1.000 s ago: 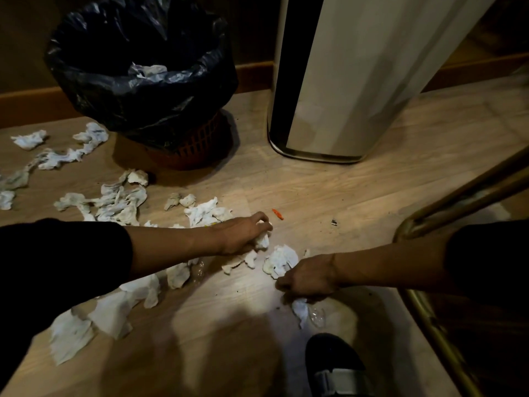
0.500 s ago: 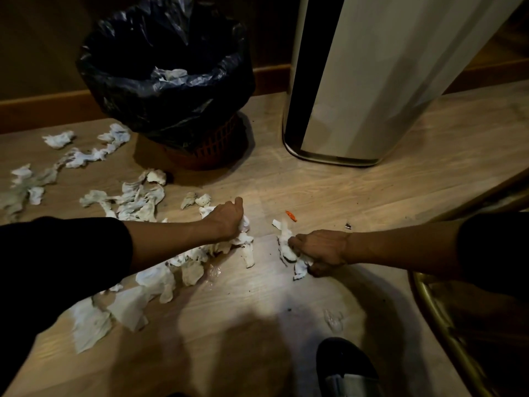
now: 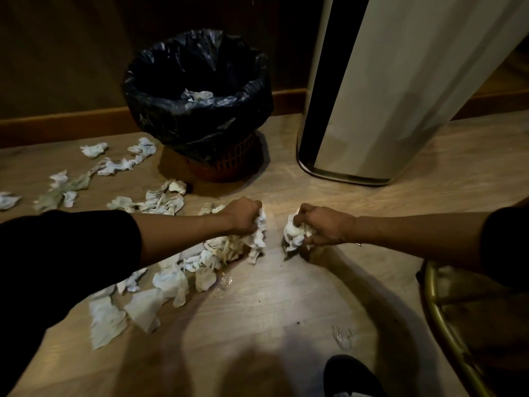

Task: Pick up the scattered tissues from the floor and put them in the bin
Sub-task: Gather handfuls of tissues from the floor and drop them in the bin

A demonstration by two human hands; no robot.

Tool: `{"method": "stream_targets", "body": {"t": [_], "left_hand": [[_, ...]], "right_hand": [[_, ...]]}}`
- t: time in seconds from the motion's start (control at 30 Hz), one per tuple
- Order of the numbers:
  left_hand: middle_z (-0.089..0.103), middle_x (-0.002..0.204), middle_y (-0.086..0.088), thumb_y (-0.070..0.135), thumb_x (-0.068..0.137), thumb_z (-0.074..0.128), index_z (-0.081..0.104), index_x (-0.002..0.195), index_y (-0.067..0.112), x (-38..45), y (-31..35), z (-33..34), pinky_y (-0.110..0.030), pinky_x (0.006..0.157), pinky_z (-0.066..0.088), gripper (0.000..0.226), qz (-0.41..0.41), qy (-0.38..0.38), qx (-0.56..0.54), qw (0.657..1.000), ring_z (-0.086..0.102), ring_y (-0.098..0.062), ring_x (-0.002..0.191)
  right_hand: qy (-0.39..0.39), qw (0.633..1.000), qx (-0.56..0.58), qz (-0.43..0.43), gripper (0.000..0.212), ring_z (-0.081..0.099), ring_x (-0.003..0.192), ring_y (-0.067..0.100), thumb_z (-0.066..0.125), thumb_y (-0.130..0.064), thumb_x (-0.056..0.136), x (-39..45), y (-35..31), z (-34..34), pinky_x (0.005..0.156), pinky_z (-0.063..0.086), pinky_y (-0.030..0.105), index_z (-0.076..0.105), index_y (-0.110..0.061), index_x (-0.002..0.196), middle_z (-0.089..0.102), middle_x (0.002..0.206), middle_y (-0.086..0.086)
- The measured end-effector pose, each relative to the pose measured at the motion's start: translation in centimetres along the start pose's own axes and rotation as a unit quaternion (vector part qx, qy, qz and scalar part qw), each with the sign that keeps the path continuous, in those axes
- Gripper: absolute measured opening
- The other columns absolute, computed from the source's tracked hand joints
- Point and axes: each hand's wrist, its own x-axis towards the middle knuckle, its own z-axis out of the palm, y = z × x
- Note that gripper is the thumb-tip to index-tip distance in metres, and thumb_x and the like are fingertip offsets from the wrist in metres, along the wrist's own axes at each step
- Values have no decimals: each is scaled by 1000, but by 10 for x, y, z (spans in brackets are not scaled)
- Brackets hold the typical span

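No writing or brand is showing anywhere. The left hand (image 3: pixel 244 214) is clenching tightly around a bunch of crumpled white tissues (image 3: pixel 259 230) that is trailing down to the light wooden floor (image 3: pixel 257 305), while the right hand (image 3: pixel 323 224) is fisting closed on a smaller white tissue wad (image 3: pixel 294 234) just beside it. More scattered white tissues (image 3: pixel 171 279) are lying below and left of the left hand, and the brown basket bin lined with a black plastic bag (image 3: pixel 197 110) is standing beyond it, next to a tall white-and-black cylindrical appliance (image 3: pixel 386 96).
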Motion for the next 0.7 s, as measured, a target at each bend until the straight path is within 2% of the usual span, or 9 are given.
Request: {"method": "stream_targets", "body": {"t": [0.1,0.2,0.33,0.43,0.5,0.57,0.63,0.7], "left_hand": [[67,96,-15,19,84,58,51,87,16,-3,0,-28,-32,63,44,8,9,54,-13,998,64,-36,89],[65,87,-8,25,84,59,48,83,17,-10,0,-58,-32,63,46,14,-5,86,-51,995,65,-31,83],[61,77,-2,31,80,65,54,80,16,-25,3,-98,-30,63,45,19,-12,124,-107,986,63,-24,74],[62,78,2,33,77,70,60,84,19,-38,5,-129,-26,64,42,18,-16,175,-117,977,62,-18,75],[65,79,1,35,76,71,63,87,16,-46,2,-152,-30,64,47,23,-23,205,-115,972,64,-19,76],[67,80,-7,37,76,72,64,88,10,-54,-1,-175,-36,63,50,30,-36,237,-111,964,65,-22,75],[66,79,-10,34,78,72,65,88,7,-63,-6,-197,-33,58,47,30,-56,272,-116,954,62,-22,71],[65,77,-7,31,81,72,66,89,8,-71,-11,-218,-29,55,43,26,-82,289,-138,944,59,-16,66]], "right_hand": [[55,998,-5,-2,51,62,96,30,69,-42,82,2,6,-32,78,44,29,60,-13,124,60,113,12],[112,994,6,17,52,65,96,32,63,-43,78,5,5,-69,79,49,34,63,-13,120,68,109,13],[224,974,29,12,42,66,103,31,69,-37,87,7,-9,-124,82,47,32,65,-12,121,71,113,12],[304,951,52,-9,43,65,107,27,69,-37,89,11,-24,-166,83,43,27,66,-12,124,70,118,11],[347,935,74,3,46,64,108,28,70,-38,88,16,-36,-193,83,41,26,66,-14,127,68,119,12],[382,916,121,12,46,64,111,27,70,-35,88,24,-51,-218,86,43,28,66,-14,129,68,122,11],[403,897,181,14,41,64,114,23,70,-33,88,37,-67,-238,89,46,29,69,-15,125,70,122,7],[395,879,267,27,35,67,104,18,72,-34,86,57,-80,-256,78,47,23,74,-19,117,74,111,3]]}}
